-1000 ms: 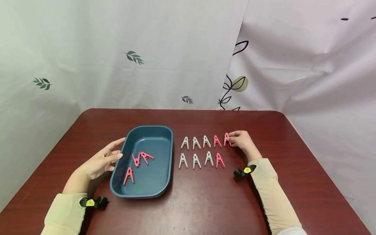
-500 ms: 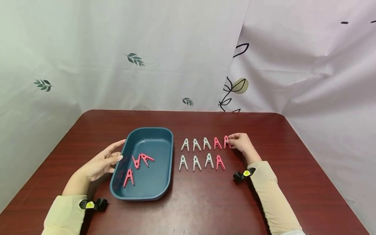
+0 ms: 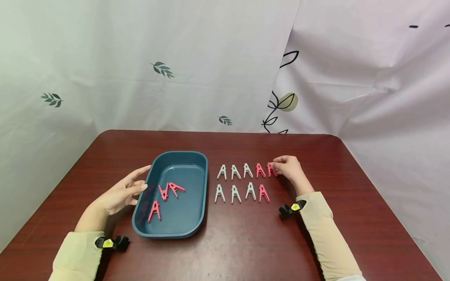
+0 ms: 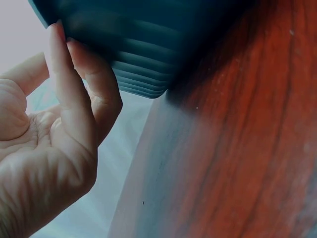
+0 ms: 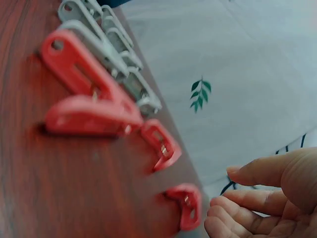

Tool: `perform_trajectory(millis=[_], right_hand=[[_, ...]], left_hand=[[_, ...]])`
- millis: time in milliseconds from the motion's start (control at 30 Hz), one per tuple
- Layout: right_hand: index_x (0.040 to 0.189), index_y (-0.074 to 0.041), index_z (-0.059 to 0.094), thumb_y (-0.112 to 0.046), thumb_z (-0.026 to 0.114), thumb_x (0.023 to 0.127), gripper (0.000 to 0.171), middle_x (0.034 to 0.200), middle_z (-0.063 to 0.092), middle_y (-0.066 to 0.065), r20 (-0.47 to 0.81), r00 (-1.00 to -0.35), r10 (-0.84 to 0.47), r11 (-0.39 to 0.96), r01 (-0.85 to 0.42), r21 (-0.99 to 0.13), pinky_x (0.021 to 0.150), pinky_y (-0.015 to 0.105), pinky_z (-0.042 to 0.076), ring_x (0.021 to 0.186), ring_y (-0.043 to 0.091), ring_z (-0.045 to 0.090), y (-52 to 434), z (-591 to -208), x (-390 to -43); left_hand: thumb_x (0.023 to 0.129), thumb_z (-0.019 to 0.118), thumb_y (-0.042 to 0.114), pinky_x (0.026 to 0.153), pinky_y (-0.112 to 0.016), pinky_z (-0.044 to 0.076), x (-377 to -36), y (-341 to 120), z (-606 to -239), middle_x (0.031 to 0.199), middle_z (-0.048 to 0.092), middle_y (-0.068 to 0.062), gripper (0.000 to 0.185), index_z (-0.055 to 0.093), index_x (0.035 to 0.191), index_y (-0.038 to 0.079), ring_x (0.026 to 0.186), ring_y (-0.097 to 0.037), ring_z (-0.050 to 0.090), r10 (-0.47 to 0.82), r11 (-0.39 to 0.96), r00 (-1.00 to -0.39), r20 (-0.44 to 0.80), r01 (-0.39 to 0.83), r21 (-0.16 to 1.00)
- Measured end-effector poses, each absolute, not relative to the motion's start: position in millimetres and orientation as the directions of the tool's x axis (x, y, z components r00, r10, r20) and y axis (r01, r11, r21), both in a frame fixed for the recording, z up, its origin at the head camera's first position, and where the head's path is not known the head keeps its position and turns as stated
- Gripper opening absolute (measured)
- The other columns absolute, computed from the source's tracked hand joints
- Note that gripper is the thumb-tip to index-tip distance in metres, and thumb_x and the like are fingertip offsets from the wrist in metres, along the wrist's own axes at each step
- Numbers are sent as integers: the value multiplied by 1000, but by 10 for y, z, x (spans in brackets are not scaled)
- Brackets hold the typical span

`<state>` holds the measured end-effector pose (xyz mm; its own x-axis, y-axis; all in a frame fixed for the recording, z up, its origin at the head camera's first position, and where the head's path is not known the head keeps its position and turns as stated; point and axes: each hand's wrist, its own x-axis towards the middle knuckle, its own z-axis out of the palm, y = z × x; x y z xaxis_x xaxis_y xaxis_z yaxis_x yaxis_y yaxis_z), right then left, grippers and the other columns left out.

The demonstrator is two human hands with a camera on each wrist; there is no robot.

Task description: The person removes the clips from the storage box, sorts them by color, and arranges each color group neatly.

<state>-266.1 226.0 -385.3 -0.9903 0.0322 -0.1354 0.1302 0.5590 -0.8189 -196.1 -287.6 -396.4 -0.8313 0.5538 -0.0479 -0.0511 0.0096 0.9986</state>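
The teal tray (image 3: 197, 164) sits on the dark red table (image 3: 228, 242); the left hand (image 3: 121, 192) rests against its left wall, fingers straight and loosely spread, holding nothing; three pink clothespins (image 3: 163, 197) lie inside the tray; right of the tray stand two rows of pegs, white then pink; the right hand (image 3: 289, 168) touches the far row's last pink clothespin (image 3: 271, 169), fingers curled close at it; whether they pinch it I cannot tell.

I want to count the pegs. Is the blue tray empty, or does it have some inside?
Not empty. The teal tray has three pink clothespins lying on its floor. The other clothespins sit outside it, in rows on the table.
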Motion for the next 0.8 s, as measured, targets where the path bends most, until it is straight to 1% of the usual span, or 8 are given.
perform_trajectory(millis=[100, 233, 333, 433, 600, 633, 733, 800], right_hand=[[117, 7, 62, -18, 60, 92, 35, 108, 66, 24, -95, -994, 48, 586, 105, -803, 75, 32, 57, 81, 23, 68, 2212, -3774, -2615], [114, 4, 64, -21, 61, 91, 34, 106, 67, 23, -19, -999, 44, 626, 43, -779, 69, 29, 55, 86, 31, 67, 2120, -3668, -2545], [113, 3, 65, -23, 62, 91, 34, 104, 67, 21, 36, -999, 28, 650, -9, -760, 65, 26, 50, 85, 29, 64, 2026, -3584, -2494], [112, 1, 66, -24, 63, 90, 34, 103, 68, 19, 94, -996, 8, 651, -67, -757, 63, 25, 47, 84, 26, 62, 1904, -3484, -2439], [109, -1, 68, -22, 67, 88, 29, 98, 70, 16, 162, -986, -41, 619, -152, -771, 61, 25, 47, 83, 26, 65, 1649, -3331, -2319], [109, -2, 68, -21, 67, 88, 29, 96, 71, 16, 165, -985, -54, 611, -164, -775, 59, 26, 48, 80, 26, 64, 1591, -3308, -2289], [107, -4, 69, -21, 68, 87, 27, 94, 71, 12, 183, -977, -106, 618, -209, -758, 61, 26, 49, 79, 23, 65, 1400, -3271, -2225], [107, -5, 69, -21, 69, 86, 26, 93, 72, 10, 191, -969, -157, 625, -247, -740, 64, 29, 51, 78, 21, 66, 1266, -3250, -2188]], left_hand=[[100, 40, 0, 69, -36, 57, -1959, -2875, -3957, 110, 66, -4, 59, 18, 150, 23, 85, -14, 69, 561, -8, -827, -37, -51, 999], [100, 40, 0, 69, -35, 57, -1961, -2879, -3945, 111, 66, -4, 59, 18, 150, 23, 85, -14, 69, 559, -6, -828, -38, -50, 999], [100, 41, 1, 69, -35, 57, -1967, -2881, -3931, 112, 66, -3, 59, 17, 150, 22, 85, -14, 69, 555, 5, -830, -48, -54, 999], [100, 41, 1, 69, -34, 57, -1972, -2871, -3899, 111, 66, -3, 59, 17, 150, 21, 86, -14, 69, 540, 13, -840, -52, -53, 998], [99, 42, 2, 69, -33, 58, -1979, -2842, -3852, 108, 66, -2, 59, 18, 150, 19, 90, -15, 69, 518, 19, -854, -58, -57, 998], [99, 43, 2, 69, -33, 58, -1977, -2840, -3856, 108, 66, -2, 59, 18, 150, 20, 90, -15, 69, 516, 20, -854, -62, -60, 998], [99, 42, 2, 68, -33, 58, -1960, -2844, -3888, 107, 66, -2, 58, 19, 149, 20, 88, -14, 69, 513, 20, -855, -69, -68, 997], [99, 43, 3, 68, -32, 58, -1947, -2850, -3917, 107, 66, -2, 58, 19, 149, 21, 87, -14, 69, 507, 28, -859, -75, -71, 997]])
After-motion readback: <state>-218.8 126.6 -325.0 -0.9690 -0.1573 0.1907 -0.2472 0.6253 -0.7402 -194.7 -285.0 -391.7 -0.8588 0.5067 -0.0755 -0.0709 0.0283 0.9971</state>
